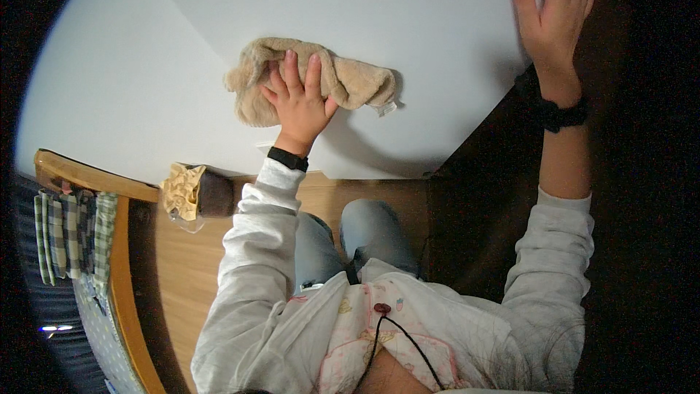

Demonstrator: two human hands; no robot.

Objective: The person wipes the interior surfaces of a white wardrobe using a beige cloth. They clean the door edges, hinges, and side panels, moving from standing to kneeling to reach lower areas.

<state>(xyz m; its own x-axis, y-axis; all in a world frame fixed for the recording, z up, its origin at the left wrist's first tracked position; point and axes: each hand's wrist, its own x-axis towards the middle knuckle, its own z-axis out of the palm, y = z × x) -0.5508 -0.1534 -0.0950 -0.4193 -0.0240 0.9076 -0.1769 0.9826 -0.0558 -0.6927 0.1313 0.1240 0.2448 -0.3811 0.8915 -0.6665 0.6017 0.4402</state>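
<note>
My left hand lies spread on a bunched beige plush towel, holding it flat against the white wall. A small white tag sticks out from the towel's right end, and a shadow falls below it. Higher up on the right, my right hand is raised with its thumb apart from the fingers and nothing in it. It is beside the wall's dark right edge; whether the palm touches the surface I cannot tell. The tips of its fingers run out of the picture at the top.
At the wall's foot stands a dark bin with crumpled brown paper in it. A wooden bed frame with checked cloth over it is on the left. Wooden floor lies below; the right side is too dark to make out.
</note>
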